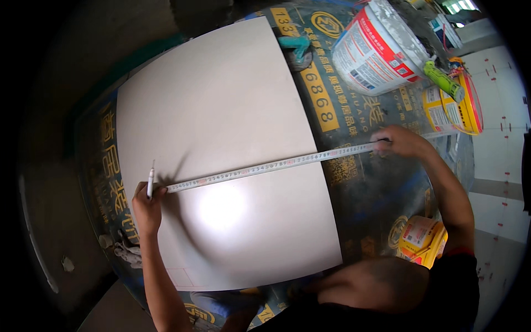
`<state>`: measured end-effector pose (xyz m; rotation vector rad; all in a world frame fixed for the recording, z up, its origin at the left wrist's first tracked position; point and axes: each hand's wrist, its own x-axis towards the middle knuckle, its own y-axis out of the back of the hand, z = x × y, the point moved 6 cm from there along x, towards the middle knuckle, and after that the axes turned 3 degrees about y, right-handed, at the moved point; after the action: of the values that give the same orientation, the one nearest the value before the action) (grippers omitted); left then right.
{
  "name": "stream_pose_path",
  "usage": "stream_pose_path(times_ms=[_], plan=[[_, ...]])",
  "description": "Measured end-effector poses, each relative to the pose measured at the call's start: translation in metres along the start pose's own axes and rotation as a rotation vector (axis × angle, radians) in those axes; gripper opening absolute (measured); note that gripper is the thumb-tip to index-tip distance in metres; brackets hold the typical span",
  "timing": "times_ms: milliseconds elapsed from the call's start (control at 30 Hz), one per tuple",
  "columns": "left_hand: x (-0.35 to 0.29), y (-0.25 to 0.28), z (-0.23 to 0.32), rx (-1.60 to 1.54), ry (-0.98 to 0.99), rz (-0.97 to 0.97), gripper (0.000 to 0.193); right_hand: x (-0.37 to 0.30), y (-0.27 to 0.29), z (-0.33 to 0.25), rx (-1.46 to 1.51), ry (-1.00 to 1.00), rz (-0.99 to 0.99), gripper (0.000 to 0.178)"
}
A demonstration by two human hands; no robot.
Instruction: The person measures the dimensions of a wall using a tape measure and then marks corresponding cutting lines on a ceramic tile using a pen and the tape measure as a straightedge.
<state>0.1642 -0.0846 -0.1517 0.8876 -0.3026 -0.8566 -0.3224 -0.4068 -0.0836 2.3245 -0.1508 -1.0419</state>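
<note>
Tape measure (pixel 254 169) spans pale slab (pixel 221 99); our left hand (pixel 148 205) steadies one end, clasping white pen (pixel 150 180); right hand (pixel 395 141) grips tape beyond slab. Light, springy, we judge; best pinched flat.

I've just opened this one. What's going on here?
A measuring tape is held straight across a large pale panel, which lies on a dark printed covering. The left hand pins the tape near one end and also holds a white pen. The right hand, slightly blurred, grips the tape beyond the panel's right edge.
</note>
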Motion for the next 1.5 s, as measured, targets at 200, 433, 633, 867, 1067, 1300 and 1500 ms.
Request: stream_pose_path(times_ms=[200, 433, 633, 867, 1067, 1300, 1500], plan=[[-0.002, 0.005, 0.002, -0.143, 0.065, 0.009, 0.011, 0.035, -0.012, -0.034, 0.069, 0.007, -0.229, 0.019], [0.021, -0.008, -0.025, -0.104, 0.127, 0.082, 0.023, 0.099, -0.015, -0.060, 0.141, 0.101, -0.225, 0.018], [0.053, -0.009, -0.012, -0.208, 0.110, 0.096, 0.022, 0.131, 0.022, -0.016, -0.315, 0.352, 0.402, 0.018], [0.084, -0.015, -0.010, -0.190, 0.045, 0.137, 0.019, 0.112, 0.060, -0.043, -0.089, -0.109, 0.335, 0.012], [0.100, -0.004, -0.041, -0.315, 0.030, 0.171, 0.017, 0.171, 0.067, -0.087, -0.139, -0.061, 0.170, 0.014], [0.115, 0.009, -0.031, -0.167, 0.061, 0.207, 0.018, 0.182, 0.067, -0.089, -0.083, -0.062, 0.190, 0.017], [0.105, 0.019, -0.030, -0.186, 0.065, 0.348, 0.025, 0.189, 0.068, -0.090, -0.108, -0.084, 0.173, 0.018]])
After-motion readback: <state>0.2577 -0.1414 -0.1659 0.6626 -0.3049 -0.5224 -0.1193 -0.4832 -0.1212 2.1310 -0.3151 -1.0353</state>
